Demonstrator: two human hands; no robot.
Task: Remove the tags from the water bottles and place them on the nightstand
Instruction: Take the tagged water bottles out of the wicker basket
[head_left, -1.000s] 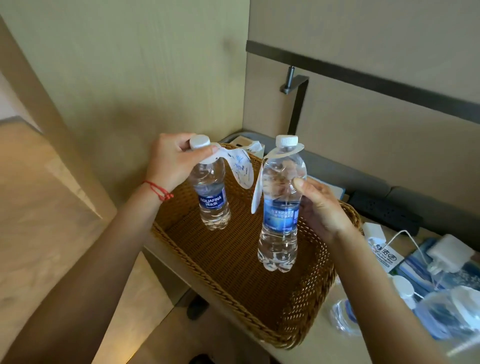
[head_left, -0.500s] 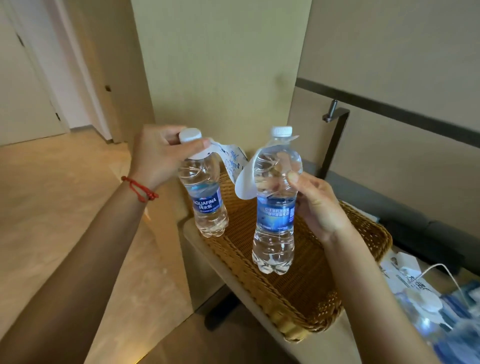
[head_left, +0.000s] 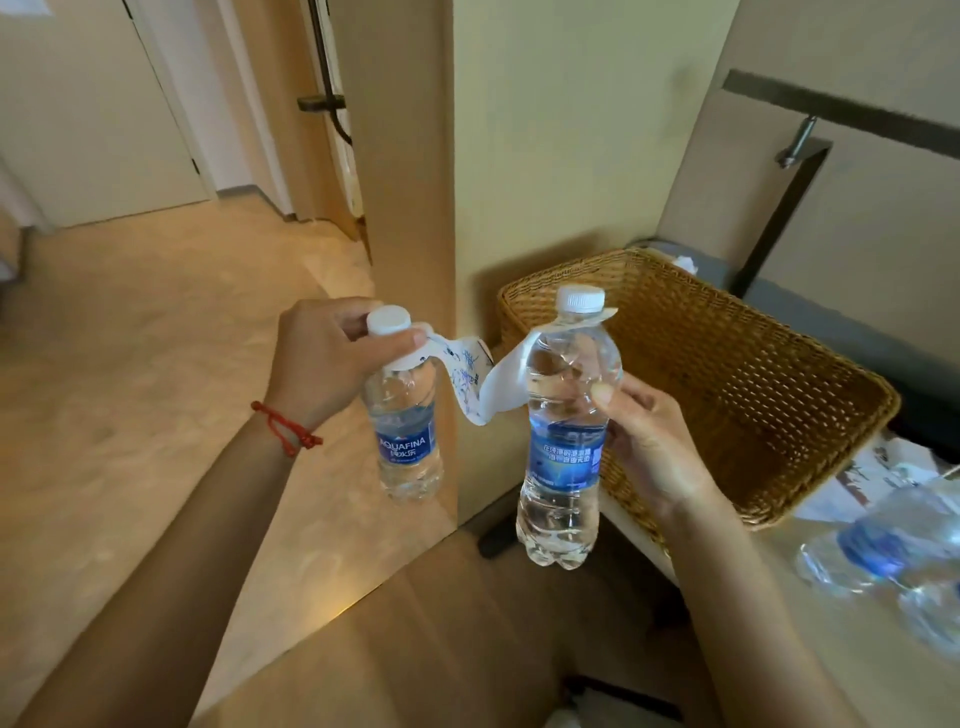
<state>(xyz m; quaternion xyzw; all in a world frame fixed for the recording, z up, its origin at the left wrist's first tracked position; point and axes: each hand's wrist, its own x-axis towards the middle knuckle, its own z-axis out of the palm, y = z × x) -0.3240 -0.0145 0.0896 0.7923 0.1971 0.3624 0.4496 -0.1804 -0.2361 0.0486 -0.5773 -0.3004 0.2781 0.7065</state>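
- Two water bottles are held upright in the air, clear of the wicker basket (head_left: 769, 395): the left bottle (head_left: 408, 436), with a blue Aquafina label, hangs over the floor, and the right bottle (head_left: 563, 441) hangs in front of the basket's near-left corner
- Each bottle is capped in white, holds clear water and carries a paper tag round its neck; the left tag (head_left: 460, 371), printed in blue, and the plain-faced right tag (head_left: 506, 387) droop toward each other and meet between the bottles
- The basket sits on the nightstand (head_left: 831, 639) against the wall; little of its inside shows, and what shows holds nothing but the weave
- More plastic bottles (head_left: 878, 551) lie blurred on the nightstand at the right edge, with printed papers (head_left: 862, 478) beside them
- A wooden wall panel (head_left: 410, 156) stands behind the left bottle, a door (head_left: 98, 104) beyond it
- The left hand (head_left: 327, 358) grips its bottle at the neck, thumb over the tag's collar; a red string bracelet (head_left: 285, 428) circles that wrist
- The right hand (head_left: 649, 441) wraps the other bottle's middle, thumb on the front above the label
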